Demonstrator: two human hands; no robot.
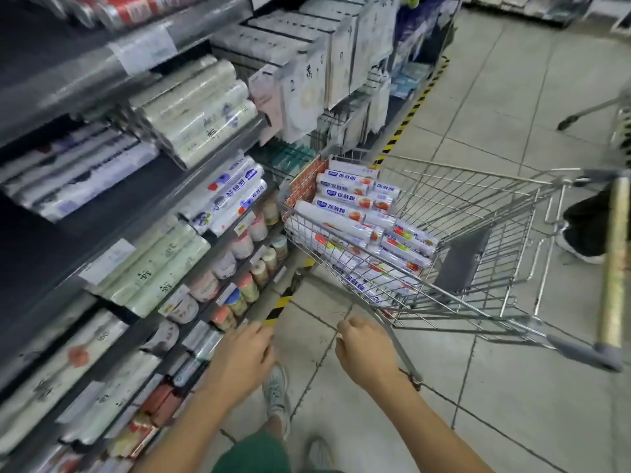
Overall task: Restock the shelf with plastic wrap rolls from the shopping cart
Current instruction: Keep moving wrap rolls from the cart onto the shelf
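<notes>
A wire shopping cart [478, 213] stands on the tiled floor to the right of the shelf. Several white plastic wrap rolls [345, 213] with blue and red print are piled at its far end. The shelf [143, 206] on the left holds stacked rolls on several tiers, among them similar white and blue rolls [228, 196]. My left hand [240, 361] hangs near the shelf's lower edge with relaxed fingers and holds nothing. My right hand [363, 353] is loosely curled just short of the cart's near corner, also empty.
A yellow-black striped strip [409, 110] runs along the shelf base. Small round containers [246, 247] fill the lower tiers. Another person's dark shoe [580, 230] shows beyond the cart handle [614, 264]. A second cart's frame [601, 110] is at the right edge. My own shoes [276, 394] are below.
</notes>
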